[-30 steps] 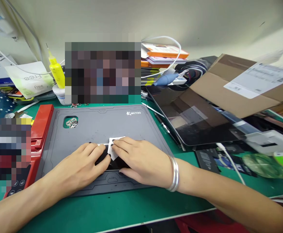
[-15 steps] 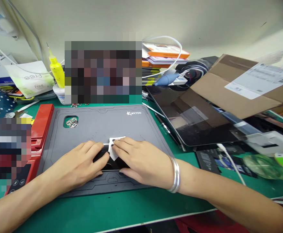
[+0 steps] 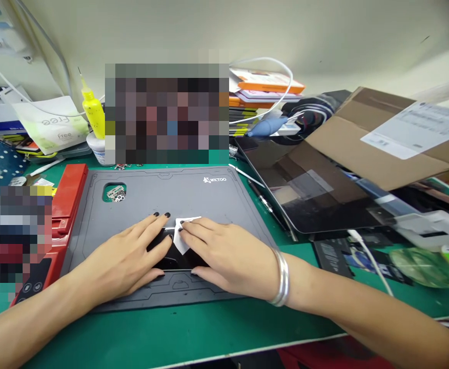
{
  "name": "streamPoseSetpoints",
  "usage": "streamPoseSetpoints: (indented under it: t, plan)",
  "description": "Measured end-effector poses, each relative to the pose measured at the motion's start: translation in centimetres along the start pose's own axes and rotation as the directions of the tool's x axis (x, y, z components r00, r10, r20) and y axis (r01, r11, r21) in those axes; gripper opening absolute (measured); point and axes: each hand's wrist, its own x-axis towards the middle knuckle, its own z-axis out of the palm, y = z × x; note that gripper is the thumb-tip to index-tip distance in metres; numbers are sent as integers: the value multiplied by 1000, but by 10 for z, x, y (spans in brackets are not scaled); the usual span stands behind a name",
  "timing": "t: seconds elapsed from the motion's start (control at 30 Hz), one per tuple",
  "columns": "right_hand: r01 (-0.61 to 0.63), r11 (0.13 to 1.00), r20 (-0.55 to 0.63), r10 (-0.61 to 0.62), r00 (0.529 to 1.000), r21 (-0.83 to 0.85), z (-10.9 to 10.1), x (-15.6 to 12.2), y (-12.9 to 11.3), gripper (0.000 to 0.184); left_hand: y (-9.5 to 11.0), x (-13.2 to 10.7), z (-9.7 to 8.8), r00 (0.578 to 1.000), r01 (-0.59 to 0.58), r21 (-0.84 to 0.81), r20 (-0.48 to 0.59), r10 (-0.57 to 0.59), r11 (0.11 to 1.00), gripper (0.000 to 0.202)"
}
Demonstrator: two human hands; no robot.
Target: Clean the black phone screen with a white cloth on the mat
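A black phone lies flat on the grey work mat, mostly covered by both hands. My left hand rests on its left part with fingers stretched flat, the thumb along the near edge. My right hand lies over the phone's right part and presses a small white wipe onto the screen with the fingertips. A silver bangle sits on my right wrist.
A red tool case borders the mat on the left. A yellow squeeze bottle and a white jar stand behind. On the right lie a dark tablet, a cardboard box, cables and clutter. Green bench mat runs along the near edge.
My left hand's fingers have stretched out further across the phone toward the far edge. My right hand and the wipe stay almost where they were.
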Motion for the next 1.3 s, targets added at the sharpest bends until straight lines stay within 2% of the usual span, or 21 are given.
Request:
streamPoseSetpoints:
  t: [0.23, 0.4, 0.57, 0.77, 1.03, 1.3]
  plan:
    - [18, 1000, -13, -18, 1000, -14, 1, 0, 0, 54, 2, 3, 0, 998, -31, -70, 55, 35, 997, 44]
    - [3, 1000, 19, -3, 1000, -19, -1, 0, -1, 53, 1, 3, 2, 995, -11, -139, 101, 25, 990, 50]
    - [1, 1000, 53, -1, 999, 6, -4, 1, -2, 54, -1, 4, 2, 992, 11, -138, 123, 7, 990, 53]
    - [0, 1000, 62, 0, 998, 8, -4, 1, -2, 56, -1, 5, 1, 995, -1, -102, 98, 11, 995, 50]
    - [17, 1000, 19, -17, 1000, -9, -1, 1, 0, 51, 2, 6, -1, 998, -27, -38, 59, 29, 999, 46]
    - [24, 999, 2, -24, 1000, -31, 0, 0, 0, 53, 5, 4, -2, 1000, 6, -96, -4, -7, 995, 42]
